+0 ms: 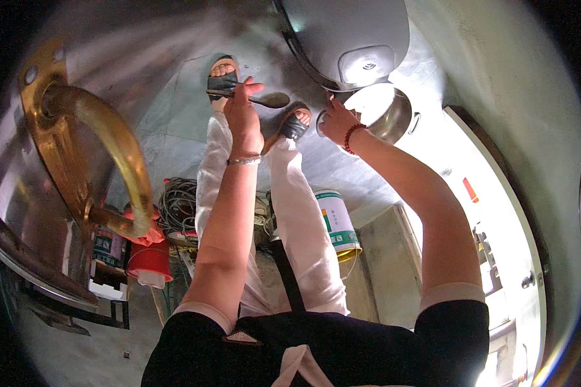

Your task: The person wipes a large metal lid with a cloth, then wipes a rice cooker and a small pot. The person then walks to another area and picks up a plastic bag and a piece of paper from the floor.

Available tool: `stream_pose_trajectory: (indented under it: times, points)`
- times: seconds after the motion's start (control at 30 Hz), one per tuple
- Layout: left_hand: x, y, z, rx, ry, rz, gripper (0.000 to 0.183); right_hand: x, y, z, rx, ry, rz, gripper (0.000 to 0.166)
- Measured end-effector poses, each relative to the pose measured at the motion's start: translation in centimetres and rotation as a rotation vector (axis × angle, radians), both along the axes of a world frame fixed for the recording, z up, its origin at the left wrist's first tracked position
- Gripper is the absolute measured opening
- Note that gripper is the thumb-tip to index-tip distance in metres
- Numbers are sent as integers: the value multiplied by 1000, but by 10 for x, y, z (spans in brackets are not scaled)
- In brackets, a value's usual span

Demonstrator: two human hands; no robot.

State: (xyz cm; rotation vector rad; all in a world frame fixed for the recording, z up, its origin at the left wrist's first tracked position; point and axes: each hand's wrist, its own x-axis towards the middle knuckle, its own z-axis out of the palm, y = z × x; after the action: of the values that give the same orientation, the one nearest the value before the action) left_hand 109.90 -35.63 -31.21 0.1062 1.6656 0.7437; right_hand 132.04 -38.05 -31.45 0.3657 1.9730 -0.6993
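My left hand (242, 113) is closed around the thin handle of a spoon (273, 100). The spoon lies level above the floor, and its dark oval bowl points to the right. A metal bracelet sits on that wrist. To the right, my right hand (340, 121) grips the near-left side of a round metal pot (392, 118), where a loop handle shows beside the fingers. Strong light washes out the pot's inside, so its contents cannot be told. Just beyond the pot stands a rounded grey appliance (348, 34) with a lit panel bearing a symbol.
A large brass door handle (121, 130) juts out at the left. Around my sandalled feet is a grey tiled floor (169, 116). A coiled cable (178, 200), a red bucket (149, 259) and a white-and-green paint bucket (336, 220) stand behind my legs. A white door (518, 242) is at the right.
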Motion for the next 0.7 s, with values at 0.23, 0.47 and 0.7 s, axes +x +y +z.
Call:
stream_pose_trajectory:
  times: [0.23,0.47,0.7]
  points:
    - [2,10,9,81,49,116,30,-39,27,-4,531,754,-627,23]
    - [14,7,12,1,17,-65,32,42,-46,-41,464,293,-893,21]
    - [37,-3,15,-33,-88,-206,33,89,-50,-20,375,696,-2795,31]
